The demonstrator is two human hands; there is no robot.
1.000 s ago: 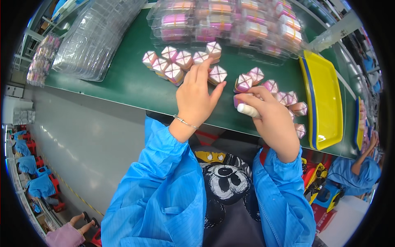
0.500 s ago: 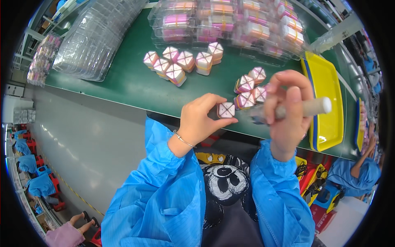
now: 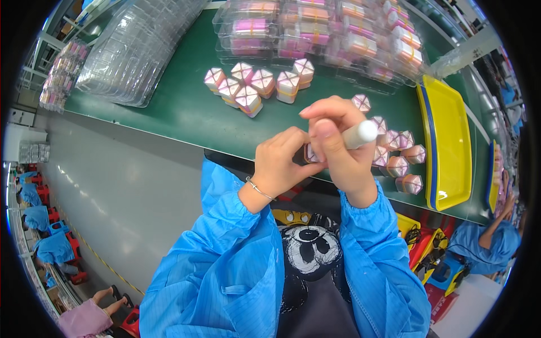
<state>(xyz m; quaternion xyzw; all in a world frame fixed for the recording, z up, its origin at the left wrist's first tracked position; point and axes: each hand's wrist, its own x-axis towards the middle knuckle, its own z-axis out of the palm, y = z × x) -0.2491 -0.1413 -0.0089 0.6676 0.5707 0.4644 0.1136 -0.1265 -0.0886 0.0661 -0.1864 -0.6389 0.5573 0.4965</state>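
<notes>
Between the thumb and fingers of my left hand (image 3: 277, 160) is a small banded bundle of triangular-ended blocks (image 3: 309, 154), its pale top divided by crossing lines. My right hand (image 3: 345, 160) grips a thick, pale pen-like tool (image 3: 360, 134) by its shaft, white end up. The tool's lower tip is hidden behind the right fingers, so whether it touches the bundle cannot be seen. Similar bundles (image 3: 409, 183) stand just right of my right hand, and another group of bundles (image 3: 248, 100) stands farther off to the left. Both hands are close together over the table's near edge.
Stacked yellow and blue trays (image 3: 451, 146) lie at the right of the green table (image 3: 186, 107). Clear plastic packs filled with pink and white bundles (image 3: 304, 31) line the back. Nested clear blister trays (image 3: 127, 53) lean at the far left. A person in blue (image 3: 487, 239) sits at right.
My right hand has moved left, bringing the tool up against the left hand and over the held bundle. Several bundles at the right that it covered are now in sight.
</notes>
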